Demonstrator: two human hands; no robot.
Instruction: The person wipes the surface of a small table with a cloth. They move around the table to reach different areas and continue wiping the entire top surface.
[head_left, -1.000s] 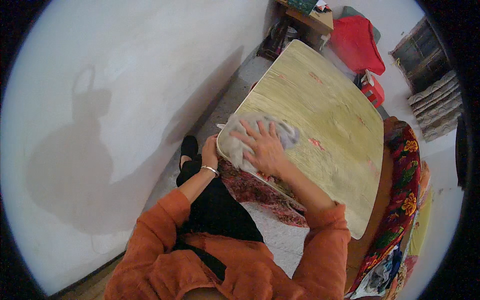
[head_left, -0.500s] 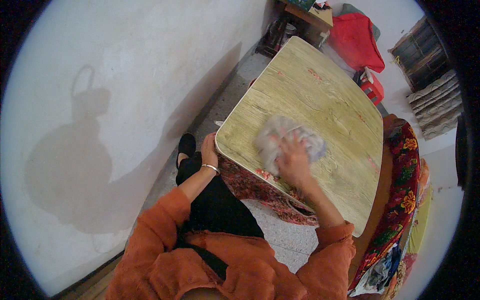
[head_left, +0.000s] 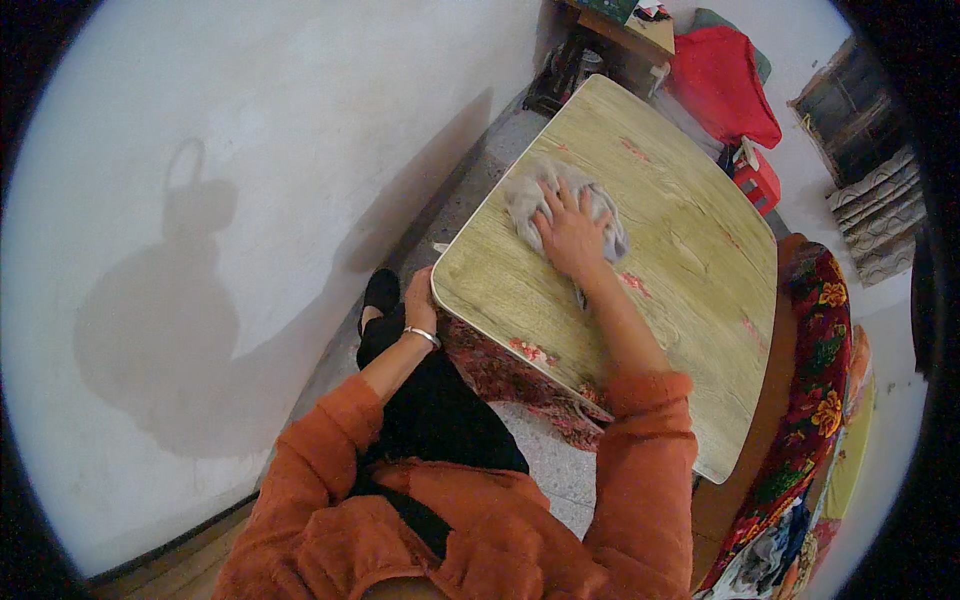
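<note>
A low table (head_left: 690,215) with a pale yellow-green wood-grain top and red flower prints stands in front of me. On its left half lies a crumpled greyish-white cloth (head_left: 525,205). My right hand (head_left: 577,235) presses down on this cloth from above, its fingers spread and stretched out over the folds. At the near left corner, my left hand (head_left: 421,303) is closed on the table's rim; its fingertips are partly hidden by the edge. A bangle circles the left wrist.
A white wall (head_left: 300,120) runs along the left. Patterned reddish fabric (head_left: 490,370) shows below the near edge. To the right is a seat with a flowered cover (head_left: 815,370). Beyond the table are a red cloth (head_left: 720,85), a red plastic item (head_left: 757,180) and a small cabinet (head_left: 625,40).
My right hand has slid the cloth away from me and slightly left across the tabletop, and the right arm is stretched out further. My left hand has kept its hold on the corner.
</note>
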